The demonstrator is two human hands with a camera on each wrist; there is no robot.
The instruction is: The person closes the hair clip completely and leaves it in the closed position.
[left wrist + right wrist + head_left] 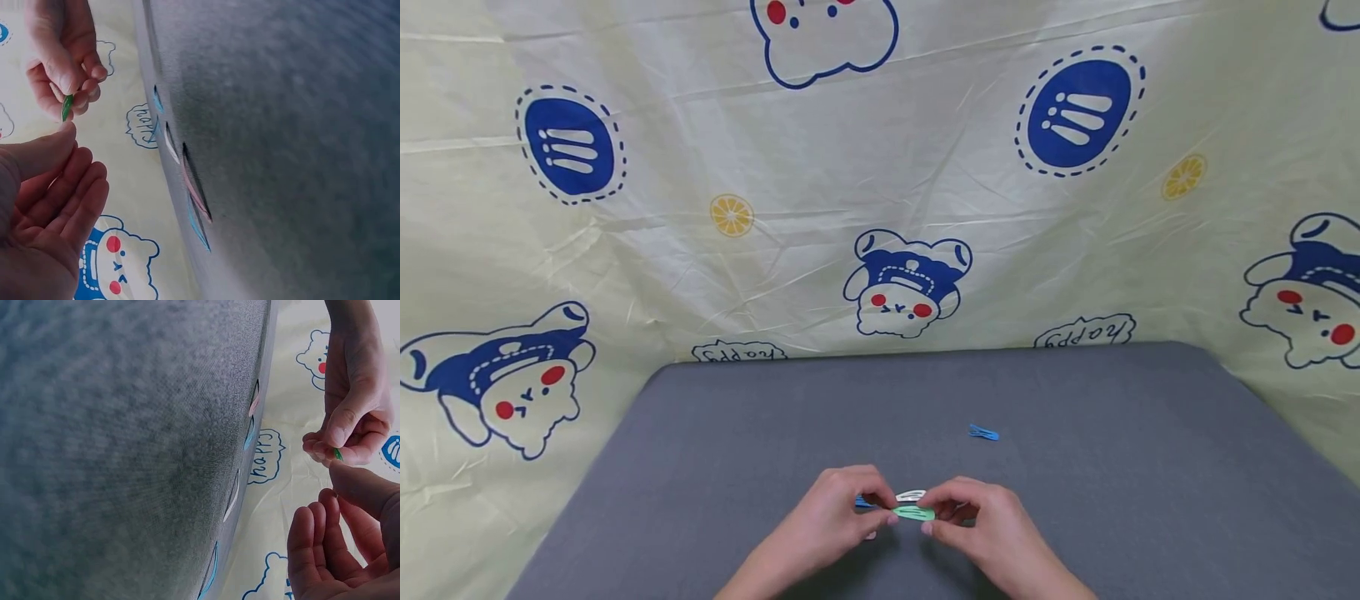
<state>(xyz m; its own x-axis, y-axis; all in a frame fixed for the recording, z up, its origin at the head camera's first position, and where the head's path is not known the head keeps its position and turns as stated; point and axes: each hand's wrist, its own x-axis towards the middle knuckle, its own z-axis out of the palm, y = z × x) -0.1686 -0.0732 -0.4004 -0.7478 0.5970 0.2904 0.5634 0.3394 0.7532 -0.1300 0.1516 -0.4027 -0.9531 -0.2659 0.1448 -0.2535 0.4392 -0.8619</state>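
Note:
Both hands meet over the table around a green snap hair clip (913, 513), which is raised off the cloth. My left hand (842, 508) pinches its left end between thumb and index finger. At the opposite end, the thumb and index finger of my right hand (988, 517) pinch it too. The left wrist view has the green hair clip (67, 107) edge-on between the fingertips. Behind it lies a white hair clip (912, 496). A blue hair clip (864, 502) and a pink hair clip (871, 536) are partly hidden by my left hand.
Another blue hair clip (983, 432) lies farther back, right of centre on the grey cloth-covered table (737, 433). A printed pale sheet (805, 167) hangs behind the table's far edge. In the right wrist view, a pink hair clip (254, 400) rests on the cloth.

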